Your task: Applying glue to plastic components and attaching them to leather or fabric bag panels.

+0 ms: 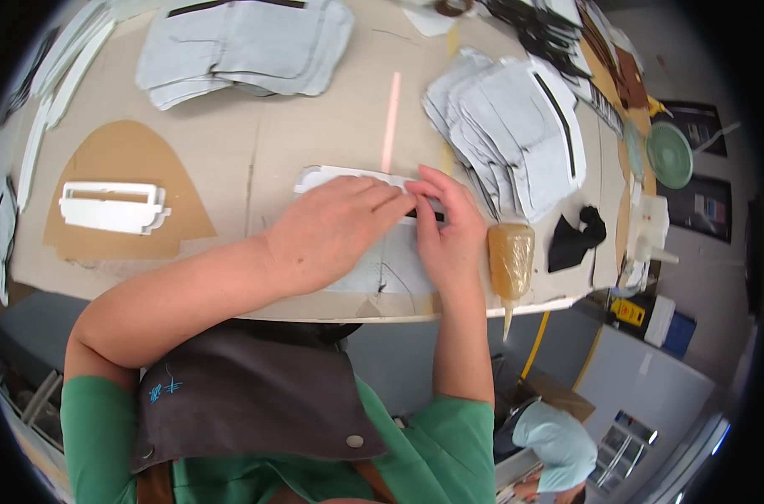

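grey, fabric-like panel [397, 259] lies flat at the counter's [315, 126] near edge, under both hands. looks light & limp, prob. creases easily, not fragile; best held by outer edges, palm flat. l hand [327, 231] spread over it, fingers together; r hand [451, 231] thumb & index close by black strip [439, 217], can't tell if pinching. beyond: similar panel stack [516, 126].

Grey stacked pieces [260, 50] are looking matt and cloth-like, slightly rough along their edges; the near grey panel [361, 277] is showing the same dull face. A tan board [130, 155] is presenting a smooth, matt, cardboard-like surface. The amber bottle [501, 252] is gleaming under glossy clear film [519, 260] (crinkled plastic, it seems). The dark apron [252, 395] is looking leathery, its round snap [354, 441] shining like metal.
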The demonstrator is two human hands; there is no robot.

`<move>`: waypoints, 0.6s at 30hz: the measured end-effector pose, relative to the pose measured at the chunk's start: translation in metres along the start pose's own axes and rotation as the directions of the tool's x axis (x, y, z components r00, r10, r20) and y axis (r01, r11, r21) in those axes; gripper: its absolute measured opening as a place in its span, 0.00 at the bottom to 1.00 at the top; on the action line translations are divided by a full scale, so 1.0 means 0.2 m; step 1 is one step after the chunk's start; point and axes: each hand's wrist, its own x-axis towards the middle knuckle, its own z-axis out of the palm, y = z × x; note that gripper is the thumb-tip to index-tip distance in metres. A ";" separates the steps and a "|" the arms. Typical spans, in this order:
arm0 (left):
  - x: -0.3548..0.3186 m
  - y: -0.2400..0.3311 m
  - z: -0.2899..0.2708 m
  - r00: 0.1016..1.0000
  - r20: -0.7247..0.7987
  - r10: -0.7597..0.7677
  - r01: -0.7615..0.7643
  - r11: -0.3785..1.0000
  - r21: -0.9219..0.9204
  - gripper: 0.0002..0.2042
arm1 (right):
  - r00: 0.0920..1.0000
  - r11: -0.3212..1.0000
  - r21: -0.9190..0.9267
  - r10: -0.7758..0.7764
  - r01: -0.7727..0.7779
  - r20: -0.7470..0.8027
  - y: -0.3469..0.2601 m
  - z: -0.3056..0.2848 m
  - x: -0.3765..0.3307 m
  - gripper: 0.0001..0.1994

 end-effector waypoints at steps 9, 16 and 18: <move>0.01 0.00 0.02 0.999 0.015 -0.040 0.038 0.989 0.141 0.25 | 0.984 0.983 0.070 0.172 -0.169 -0.042 0.10 -0.14 -0.12 0.20; 0.14 0.00 0.02 0.996 0.087 0.031 -0.050 0.971 0.235 0.19 | 0.982 0.985 0.112 0.144 -0.130 -0.122 0.10 -0.08 -0.19 0.21; 0.17 -0.01 0.06 0.995 0.085 0.043 -0.061 0.972 0.226 0.16 | 0.981 0.984 0.111 0.152 -0.139 -0.121 0.11 -0.08 -0.19 0.21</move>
